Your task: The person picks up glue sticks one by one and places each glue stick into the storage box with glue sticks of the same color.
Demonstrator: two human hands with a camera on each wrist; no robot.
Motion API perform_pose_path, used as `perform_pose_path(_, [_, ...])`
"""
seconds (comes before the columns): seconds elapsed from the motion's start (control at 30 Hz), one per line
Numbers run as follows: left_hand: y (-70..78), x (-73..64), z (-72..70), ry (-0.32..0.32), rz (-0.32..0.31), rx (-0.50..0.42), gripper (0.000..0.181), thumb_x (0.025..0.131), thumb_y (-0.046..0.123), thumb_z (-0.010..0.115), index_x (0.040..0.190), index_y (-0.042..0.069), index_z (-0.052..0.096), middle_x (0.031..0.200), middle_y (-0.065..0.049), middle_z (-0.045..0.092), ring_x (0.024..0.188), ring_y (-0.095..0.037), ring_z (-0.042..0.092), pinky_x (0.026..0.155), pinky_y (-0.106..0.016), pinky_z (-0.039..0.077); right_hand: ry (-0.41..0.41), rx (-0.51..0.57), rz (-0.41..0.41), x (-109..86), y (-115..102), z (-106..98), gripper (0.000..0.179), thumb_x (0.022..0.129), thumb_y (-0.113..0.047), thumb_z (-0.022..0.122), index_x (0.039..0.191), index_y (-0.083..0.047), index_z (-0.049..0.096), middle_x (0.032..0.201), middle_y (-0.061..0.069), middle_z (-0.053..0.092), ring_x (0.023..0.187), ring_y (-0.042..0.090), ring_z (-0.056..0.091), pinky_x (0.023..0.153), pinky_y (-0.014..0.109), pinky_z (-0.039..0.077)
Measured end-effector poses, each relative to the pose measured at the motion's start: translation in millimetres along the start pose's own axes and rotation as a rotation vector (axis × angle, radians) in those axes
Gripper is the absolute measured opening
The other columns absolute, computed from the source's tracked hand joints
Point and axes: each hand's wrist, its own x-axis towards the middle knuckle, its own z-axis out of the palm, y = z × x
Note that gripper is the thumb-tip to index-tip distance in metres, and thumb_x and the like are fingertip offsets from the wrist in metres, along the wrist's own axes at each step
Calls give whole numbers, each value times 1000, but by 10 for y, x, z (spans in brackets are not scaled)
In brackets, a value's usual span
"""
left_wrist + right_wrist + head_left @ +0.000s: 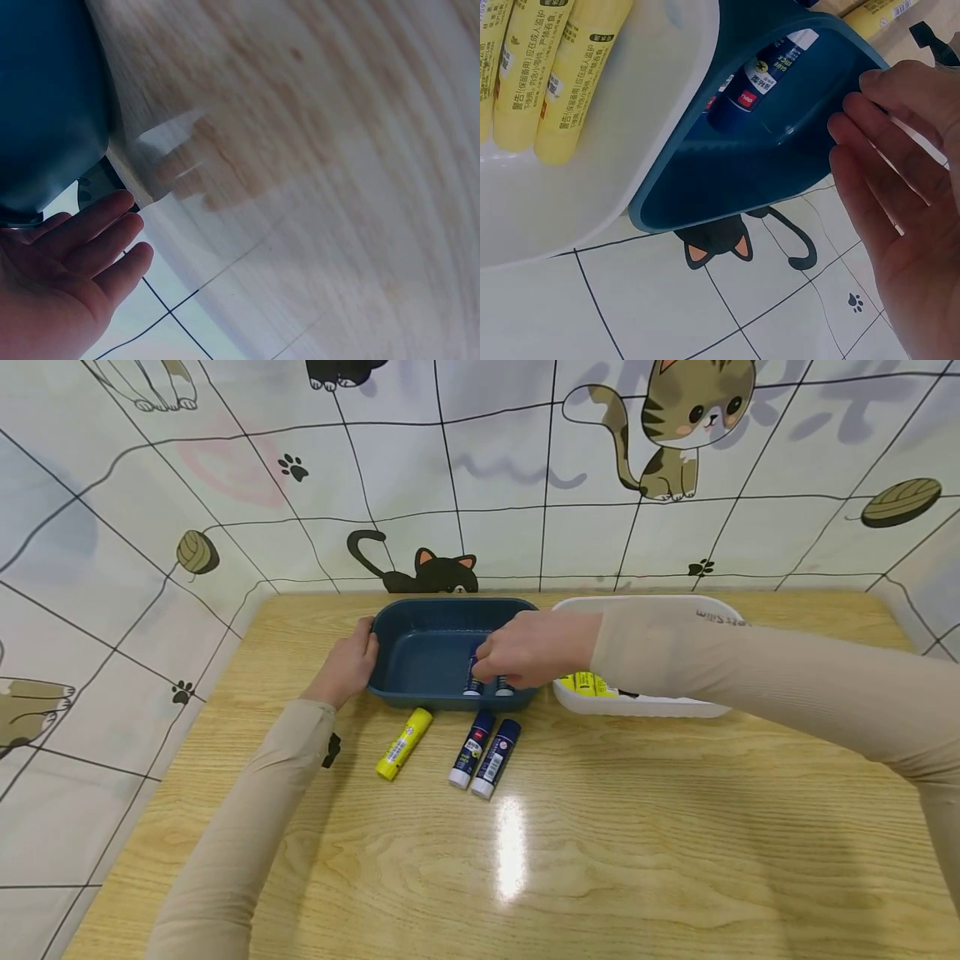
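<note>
My left hand (345, 662) rests against the left end of a dark blue plastic bin (420, 700). Its fingers (112, 251) are loosely extended beside the bin wall in the left wrist view, and the thumb is hidden. Over the bin's right side hovers my right hand (528, 647), partly covering two navy glue sticks (472, 683) inside. From the right wrist, that hand (907, 157) looks relaxed with nothing in it, apart from the navy glue stick (754, 90) in the bin.
A white bin (645, 705) with several yellow glue sticks (574, 82) stands right of the blue one, under my right forearm. In front lie a yellow glue stick (403, 744) and two navy glue sticks (483, 756) on the wooden table (637, 860). A cat-patterned backdrop (510, 485) rises behind.
</note>
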Motion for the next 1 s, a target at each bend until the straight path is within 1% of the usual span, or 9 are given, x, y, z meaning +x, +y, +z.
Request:
perform_pose_path(0.1, [-1, 2, 0, 4, 2, 2, 45, 106, 19, 23, 144, -5, 27, 130, -37, 47, 116, -51, 50, 99, -57, 37, -9, 20, 4, -12, -8, 19, 23, 92, -7, 63, 115, -11, 66, 119, 5, 64, 93, 19, 63, 63, 24, 51])
perform_pose_path(0.2, [-2, 8, 2, 4, -3, 3, 45, 106, 19, 23, 144, -4, 27, 131, -37, 47, 116, -51, 50, 99, -57, 38, -21, 35, 1, -23, -32, 26, 24, 92, -8, 64, 116, -11, 65, 120, 6, 63, 97, 20, 63, 67, 25, 52])
perform_pose_path(0.33, [-5, 15, 4, 3, -7, 6, 45, 106, 19, 23, 144, -5, 26, 131, -36, 48, 115, -50, 51, 99, -56, 38, -13, 32, -18, -34, -79, 44, 24, 92, -9, 66, 115, -12, 66, 115, 4, 64, 94, 18, 61, 70, 27, 53])
perform_pose_path(0.5, [-4, 17, 1, 2, -5, 6, 46, 106, 19, 24, 145, -5, 26, 131, -36, 48, 116, -49, 51, 99, -56, 38, 13, 11, -49, -28, -154, 70, 22, 91, -9, 66, 113, -12, 66, 111, 4, 64, 94, 20, 60, 71, 29, 53])
perform_pose_path(0.63, [0, 16, -5, -3, -7, 12, 45, 106, 18, 24, 145, -6, 26, 131, -36, 47, 116, -50, 50, 99, -56, 38, 8, 9, -57, -9, -213, 112, 21, 91, -10, 66, 112, -12, 66, 108, 3, 65, 91, 19, 59, 72, 30, 53])
perform_pose_path(0.87, [8, 20, -15, -25, -6, 46, 45, 106, 16, 23, 144, -8, 26, 132, -37, 45, 119, -49, 48, 101, -55, 37, -5, 29, -68, 44, -334, 205, 25, 92, -12, 65, 117, -13, 65, 112, 2, 65, 97, 17, 59, 82, 29, 52])
perform_pose_path(1.0, [22, 15, -24, -31, -6, 55, 45, 105, 16, 23, 143, -10, 27, 130, -38, 47, 118, -49, 49, 100, -55, 38, -16, 63, -85, 73, -408, 267, 27, 92, -11, 66, 119, -13, 65, 115, 2, 64, 98, 16, 58, 83, 28, 52])
